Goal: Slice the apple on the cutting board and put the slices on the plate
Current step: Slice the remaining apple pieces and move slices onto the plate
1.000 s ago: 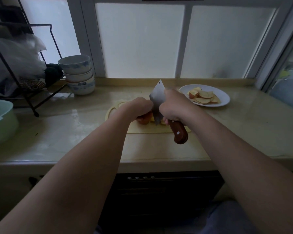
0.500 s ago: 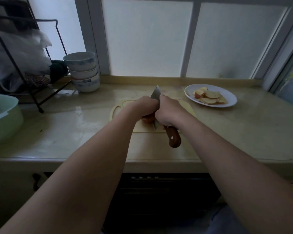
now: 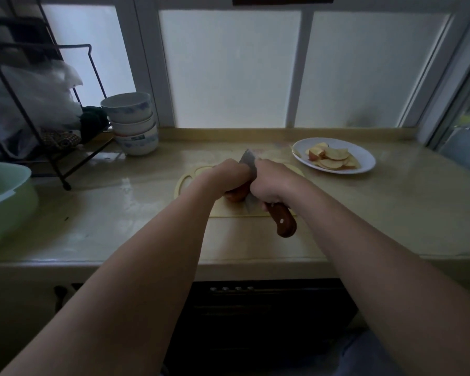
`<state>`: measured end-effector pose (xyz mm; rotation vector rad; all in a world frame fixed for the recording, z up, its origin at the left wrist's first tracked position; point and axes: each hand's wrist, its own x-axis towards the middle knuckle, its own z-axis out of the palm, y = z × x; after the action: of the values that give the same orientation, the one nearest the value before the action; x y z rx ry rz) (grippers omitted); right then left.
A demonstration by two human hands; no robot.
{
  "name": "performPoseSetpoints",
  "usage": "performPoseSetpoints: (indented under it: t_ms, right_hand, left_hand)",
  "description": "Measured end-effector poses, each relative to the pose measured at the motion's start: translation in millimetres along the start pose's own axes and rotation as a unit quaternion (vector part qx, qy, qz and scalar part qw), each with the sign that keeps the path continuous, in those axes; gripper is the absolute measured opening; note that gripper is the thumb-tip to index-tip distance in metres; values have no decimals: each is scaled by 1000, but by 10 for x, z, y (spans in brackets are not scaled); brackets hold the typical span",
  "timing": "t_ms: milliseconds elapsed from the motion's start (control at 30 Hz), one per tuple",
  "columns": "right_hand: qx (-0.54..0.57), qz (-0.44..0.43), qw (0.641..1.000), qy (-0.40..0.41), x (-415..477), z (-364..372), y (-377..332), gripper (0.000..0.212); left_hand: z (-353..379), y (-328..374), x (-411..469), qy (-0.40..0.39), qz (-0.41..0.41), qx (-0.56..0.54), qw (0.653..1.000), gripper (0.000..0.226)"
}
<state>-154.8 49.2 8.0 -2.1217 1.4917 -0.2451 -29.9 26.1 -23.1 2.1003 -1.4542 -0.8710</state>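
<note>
A pale yellow cutting board (image 3: 190, 180) lies mid-counter. On it sits a red apple piece (image 3: 236, 195), mostly hidden under my left hand (image 3: 228, 176), whose curled fingers hold it down. My right hand (image 3: 272, 184) grips the wooden handle of a cleaver (image 3: 282, 221); its blade stands on edge between my two hands, against the apple's right side. A white plate (image 3: 364, 158) at the back right holds several apple slices (image 3: 331, 158).
Stacked white-and-blue bowls (image 3: 132, 123) stand at the back left beside a black wire rack (image 3: 38, 104) with plastic bags. A green basin (image 3: 6, 196) sits at the left edge. The counter's front edge runs just below my forearms.
The cleaver blade has come down from a raised tilt to sit low against the apple. My hands have drawn close together; the view shifted slightly.
</note>
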Motion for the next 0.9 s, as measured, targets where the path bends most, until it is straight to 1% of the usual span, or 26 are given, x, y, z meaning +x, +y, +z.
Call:
performPoseSetpoints:
  t_ms: [67,133,200,267,300,333,467,533,667,800,900]
  right_hand:
    - [-6,-1,1000,-16,-52,-31,31,30]
    - [12,-1,1000,-20,-76,-41,103,32]
    - [42,-3,999,-1,-58,-42,182,45]
    - [68,-5,998,19,-31,-53,234,65]
    - [73,-7,997,28,-24,-73,239,71]
    - [78,-9,996,36,-19,-100,235,73]
    - [93,-24,994,58,-38,-226,180,64]
    - [89,-32,993,63,-61,-259,159,63]
    - [91,-29,994,61,-59,-254,151,66]
    - [105,-28,992,65,-65,-272,140,76]
    - [109,-26,992,64,-63,-255,127,76]
  left_hand:
    - [3,-7,6,4,2,16,1000,14]
    - [12,-27,46,15,1,3,1000,16]
    - [8,-32,56,27,-7,-12,1000,18]
    - [1,-42,61,24,-14,-12,1000,16]
    - [1,-41,66,22,-18,-16,999,15]
    - [4,-42,72,21,-21,-21,999,14]
    - [-7,-35,55,16,-22,-46,999,14]
    - [-7,-28,45,17,-22,-57,998,16]
    - [-9,-11,8,16,-31,-73,997,19]
    - [-8,-18,-3,13,-30,-80,996,17]
    - [-2,-21,-7,15,-33,-87,996,14]
